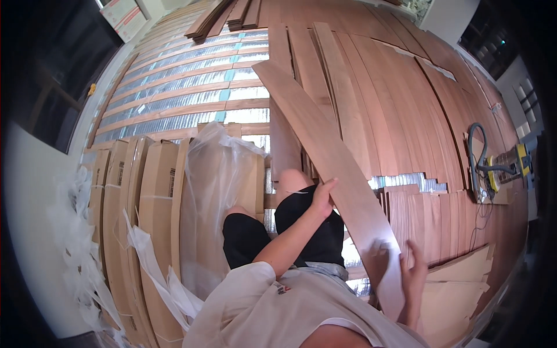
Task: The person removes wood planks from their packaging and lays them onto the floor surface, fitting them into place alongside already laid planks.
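A long brown wooden floor plank (325, 145) lies slantwise in front of me, its far end up to the left and its near end beside my body. My left hand (324, 198) is closed on the plank's left edge, with the thumb on top. At the plank's right edge, near its close end, is my right hand (413, 271). Its fingers are stretched out and apart; whether the palm touches the plank cannot be made out. Bright light glares off the near part of the plank. Beneath it, more loose planks (307, 69) rest on the laid floor.
Long cardboard boxes (156, 180) and clear plastic wrap (212, 174) line my left. Wooden battens (191, 87) over silver foil stretch ahead left. Stacked planks (243, 14) stand far off. A yellow-and-black machine with a hose (510, 165) is at right, with cardboard (458, 290) nearer.
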A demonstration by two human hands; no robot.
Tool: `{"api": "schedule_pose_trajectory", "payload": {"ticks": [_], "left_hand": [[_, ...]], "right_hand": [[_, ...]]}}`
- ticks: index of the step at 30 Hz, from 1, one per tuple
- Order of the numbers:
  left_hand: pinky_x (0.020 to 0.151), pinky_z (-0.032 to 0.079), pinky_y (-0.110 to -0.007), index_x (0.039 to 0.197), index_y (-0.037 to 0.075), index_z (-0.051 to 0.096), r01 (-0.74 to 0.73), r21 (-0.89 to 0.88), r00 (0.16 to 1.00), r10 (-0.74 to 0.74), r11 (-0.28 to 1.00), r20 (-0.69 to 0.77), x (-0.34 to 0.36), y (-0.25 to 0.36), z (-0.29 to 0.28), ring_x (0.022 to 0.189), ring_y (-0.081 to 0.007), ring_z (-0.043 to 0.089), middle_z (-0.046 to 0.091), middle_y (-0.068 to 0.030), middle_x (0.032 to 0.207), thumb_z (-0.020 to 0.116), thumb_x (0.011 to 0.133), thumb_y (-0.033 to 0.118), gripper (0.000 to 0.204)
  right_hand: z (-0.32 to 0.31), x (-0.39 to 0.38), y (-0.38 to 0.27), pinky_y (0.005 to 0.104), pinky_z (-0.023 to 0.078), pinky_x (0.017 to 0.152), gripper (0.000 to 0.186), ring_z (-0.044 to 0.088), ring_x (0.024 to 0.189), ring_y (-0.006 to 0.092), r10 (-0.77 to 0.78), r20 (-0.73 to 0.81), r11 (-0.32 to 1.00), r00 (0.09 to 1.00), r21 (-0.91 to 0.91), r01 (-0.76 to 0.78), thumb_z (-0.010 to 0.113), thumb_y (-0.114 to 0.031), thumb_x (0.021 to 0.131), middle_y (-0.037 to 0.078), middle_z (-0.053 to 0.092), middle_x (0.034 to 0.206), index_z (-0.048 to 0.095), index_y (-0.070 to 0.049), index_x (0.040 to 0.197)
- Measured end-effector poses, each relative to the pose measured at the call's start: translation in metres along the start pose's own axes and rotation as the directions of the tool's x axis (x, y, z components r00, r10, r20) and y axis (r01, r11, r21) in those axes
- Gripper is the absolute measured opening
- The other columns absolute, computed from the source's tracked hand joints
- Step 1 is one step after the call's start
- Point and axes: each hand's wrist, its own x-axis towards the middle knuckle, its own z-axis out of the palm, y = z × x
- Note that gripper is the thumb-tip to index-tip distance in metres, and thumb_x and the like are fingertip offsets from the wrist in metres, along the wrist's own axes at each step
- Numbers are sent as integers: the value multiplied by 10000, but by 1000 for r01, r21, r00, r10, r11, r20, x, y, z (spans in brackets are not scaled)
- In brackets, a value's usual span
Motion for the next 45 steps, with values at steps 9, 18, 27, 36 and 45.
{"api": "schedule_pose_trajectory", "payload": {"ticks": [9, 18, 27, 36, 45], "left_hand": [[1004, 464, -442, 1286, 10, 497, -87, 30, 995, 88, 996, -52, 51, 39, -16, 1154, -296, 569, 586, -148, 1252, 592, 955, 253, 421], [1029, 432, -505, 1291, -33, 469, -54, 57, 997, 57, 997, -54, 127, 83, -66, 1184, -351, 536, 560, -195, 1269, 600, 924, 203, 455], [999, 459, -457, 1331, 36, 423, -177, -20, 981, 175, 984, -84, 134, 83, -69, 1156, -272, 543, 531, -131, 1283, 563, 936, 317, 504], [1040, 428, -404, 1376, 14, 466, 385, -22, 916, -379, 923, 133, -128, 2, -32, 1200, -265, 571, 589, -111, 1317, 345, 923, 712, 841], [1169, 199, -453, 1456, 100, 387, -163, -587, 946, 295, 793, 135, -112, 56, -16, 1397, -275, 323, 369, -89, 1518, 394, 930, 656, 765]], "right_hand": [[53, -38, 102, 380, 475, 601, 544, 573, 646, 188, 376, 423, 918, 824, -46, -395, 722, -444, 827, 165, 614, 677, 631, 91, 810], [103, 10, 61, 341, 429, 516, 528, 513, 576, 131, 291, 398, 913, 870, 157, -377, 725, -440, 845, 71, 591, 624, 648, 78, 782], [130, 84, 19, 314, 514, 629, 514, 626, 662, 170, 262, 484, 806, 835, 366, -465, 718, -385, 875, 138, 679, 777, 670, 124, 930], [214, 239, -40, 357, 518, 797, 402, 663, 862, 252, 236, 611, 532, 756, 569, -626, 662, -272, 908, 164, 691, 992, 641, 99, 1062], [359, 341, -83, 383, 499, 866, 321, 639, 1004, 279, 122, 321, 696, 939, 647, -311, 591, -189, 883, 170, 666, 1073, 601, 26, 1122]]}}
